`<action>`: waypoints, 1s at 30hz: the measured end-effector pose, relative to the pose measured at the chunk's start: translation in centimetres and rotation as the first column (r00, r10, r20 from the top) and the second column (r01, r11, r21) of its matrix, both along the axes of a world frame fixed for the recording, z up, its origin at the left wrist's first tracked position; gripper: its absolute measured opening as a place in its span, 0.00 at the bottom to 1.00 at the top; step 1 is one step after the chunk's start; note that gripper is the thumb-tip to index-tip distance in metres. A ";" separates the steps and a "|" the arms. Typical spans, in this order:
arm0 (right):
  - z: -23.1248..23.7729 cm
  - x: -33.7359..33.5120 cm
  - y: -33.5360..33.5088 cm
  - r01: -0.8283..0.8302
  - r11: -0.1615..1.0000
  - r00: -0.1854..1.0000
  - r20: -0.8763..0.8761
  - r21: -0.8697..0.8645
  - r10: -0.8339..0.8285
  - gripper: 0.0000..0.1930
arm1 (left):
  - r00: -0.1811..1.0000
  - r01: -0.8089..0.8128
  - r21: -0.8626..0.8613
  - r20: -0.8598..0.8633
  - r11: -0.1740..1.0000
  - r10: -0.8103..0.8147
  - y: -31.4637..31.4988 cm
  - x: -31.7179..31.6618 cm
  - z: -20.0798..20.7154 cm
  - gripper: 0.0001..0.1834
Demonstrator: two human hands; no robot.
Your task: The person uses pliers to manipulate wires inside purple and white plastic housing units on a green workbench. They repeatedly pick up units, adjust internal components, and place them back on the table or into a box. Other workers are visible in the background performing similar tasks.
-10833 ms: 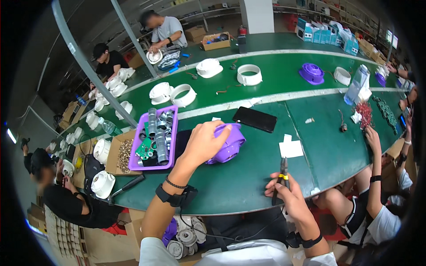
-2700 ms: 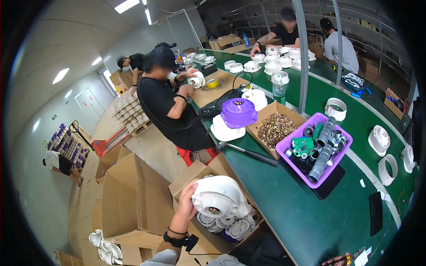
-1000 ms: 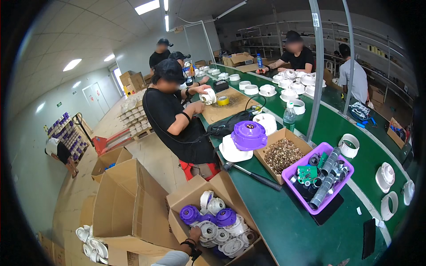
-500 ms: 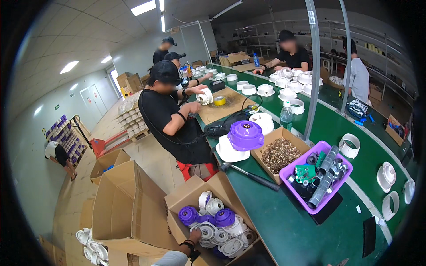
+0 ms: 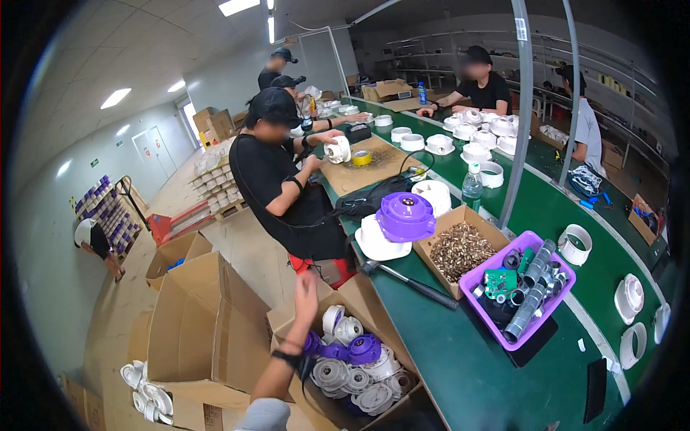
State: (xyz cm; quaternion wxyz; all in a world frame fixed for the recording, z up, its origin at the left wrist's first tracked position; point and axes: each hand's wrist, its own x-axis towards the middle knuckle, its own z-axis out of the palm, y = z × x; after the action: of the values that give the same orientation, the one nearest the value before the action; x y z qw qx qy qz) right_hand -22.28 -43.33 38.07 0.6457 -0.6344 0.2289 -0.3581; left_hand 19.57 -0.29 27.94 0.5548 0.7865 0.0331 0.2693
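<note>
My left hand [image 5: 306, 298] is raised over the near-left side of an open cardboard box [image 5: 388, 316], its fingers drawn together. Whatever they hold, if anything, is hidden. A dark band circles the wrist. Below the hand, the box holds several white round housings [image 5: 332, 375] and purple housings [image 5: 365, 349], lying loosely in a heap. My right hand is out of view.
On the green table [image 5: 503, 388] to the right lie a hammer [image 5: 417, 284], a purple housing on a white base [image 5: 407, 215], a carton of small brass-coloured parts [image 5: 460, 251] and a purple tray [image 5: 476, 316]. A co-worker [image 5: 277, 172] sits ahead, holding a white housing.
My left hand has risen from the housings inside the box and moved forward, up past the purple ones. The view has shifted slightly.
</note>
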 end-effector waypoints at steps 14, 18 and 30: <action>1.1 0.5 0.0 0.078 0.993 0.982 -0.178 0.085 -0.062 0.04 | 0.972 -0.081 -0.006 -0.220 0.997 0.078 -5.6 19.6 6.1 0.14; 1.1 0.5 0.1 0.101 0.989 0.978 -0.190 0.108 -0.079 0.04 | 0.976 -0.152 0.103 -0.140 0.983 0.165 -6.6 19.6 4.7 0.13; 2.3 1.1 0.5 0.136 0.987 0.972 -0.204 0.085 -0.116 0.04 | 0.995 0.096 -0.151 -0.001 0.984 -0.097 -7.9 21.5 14.7 0.21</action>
State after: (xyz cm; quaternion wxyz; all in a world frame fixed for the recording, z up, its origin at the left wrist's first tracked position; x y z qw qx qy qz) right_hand -21.17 -42.83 40.35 0.6260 -0.6186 0.3492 -0.3218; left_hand 41.06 -8.21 42.64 0.6248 0.7442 0.0176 0.2354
